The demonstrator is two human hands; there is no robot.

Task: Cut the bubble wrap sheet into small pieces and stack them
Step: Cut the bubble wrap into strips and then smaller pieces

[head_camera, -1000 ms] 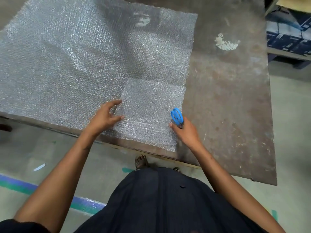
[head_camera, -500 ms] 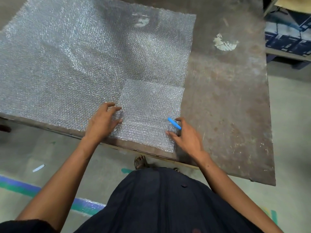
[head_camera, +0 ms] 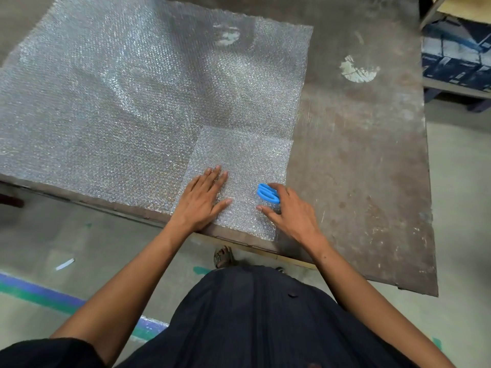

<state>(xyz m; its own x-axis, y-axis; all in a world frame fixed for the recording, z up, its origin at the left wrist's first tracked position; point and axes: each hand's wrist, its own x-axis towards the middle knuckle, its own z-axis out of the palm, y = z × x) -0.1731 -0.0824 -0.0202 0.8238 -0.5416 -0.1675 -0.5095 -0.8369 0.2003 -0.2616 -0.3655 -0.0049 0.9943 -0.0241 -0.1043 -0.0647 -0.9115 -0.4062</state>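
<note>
One small piece [head_camera: 240, 166] is being flattened by the spread-fingered left hand [head_camera: 203, 200], at four o'clock on the mostly uncut bubble wrap sheet [head_camera: 132, 102], while blue scissors [head_camera: 267, 193] are being gripped by the right hand [head_camera: 291, 212].

1. The bench [head_camera: 372, 160] has a worn, brown, scuffed top with a pale round patch [head_camera: 357, 71] at its far right.
2. Below its near edge lies a grey concrete floor [head_camera: 79, 240].
3. A blue and green painted stripe [head_camera: 39, 293] crosses the floor at near left.
4. A shelf [head_camera: 457, 88] at far right holds dark blue boxes [head_camera: 451, 59].
</note>
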